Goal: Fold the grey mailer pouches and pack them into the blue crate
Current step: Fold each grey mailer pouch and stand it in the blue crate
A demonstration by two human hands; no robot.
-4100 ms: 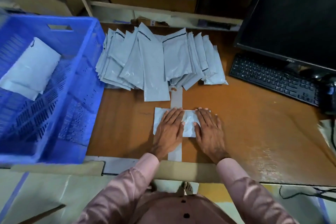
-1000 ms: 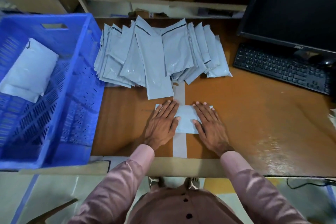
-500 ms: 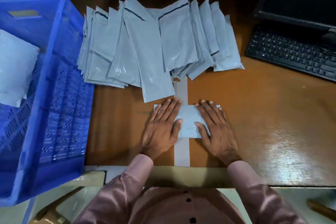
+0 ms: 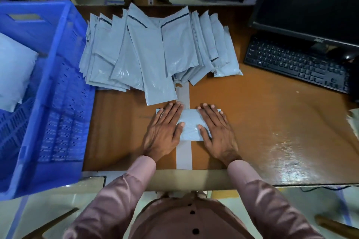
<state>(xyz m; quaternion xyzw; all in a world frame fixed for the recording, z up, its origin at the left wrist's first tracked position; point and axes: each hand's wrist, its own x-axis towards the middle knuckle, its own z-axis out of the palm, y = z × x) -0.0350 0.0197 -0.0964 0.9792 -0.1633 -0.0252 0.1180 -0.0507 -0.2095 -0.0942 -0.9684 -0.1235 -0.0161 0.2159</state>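
Pressed flat under both palms near the front edge of the glossy brown wooden worktop (image 4: 272,122): a small folded rectangle of thin grey plastic mailer pouch (image 4: 191,125), lying across a pale strip of tape (image 4: 183,153). Left hand (image 4: 165,132) on its left part, right hand (image 4: 215,132) on its right part, fingers (image 4: 208,110) of both straight and spread, gripping nothing, only bearing down on the fold. Just beyond, a fanned heap of unfolded grey pouches (image 4: 155,52); to the left, the blue perforated plastic crate (image 4: 58,103) with a pale folded packet (image 4: 13,72) already inside. Likely feather-light, limp and slick film, apt to spring open or slide once released. Best pinched along the creased edge, layers kept together, then lifted across to the crate.
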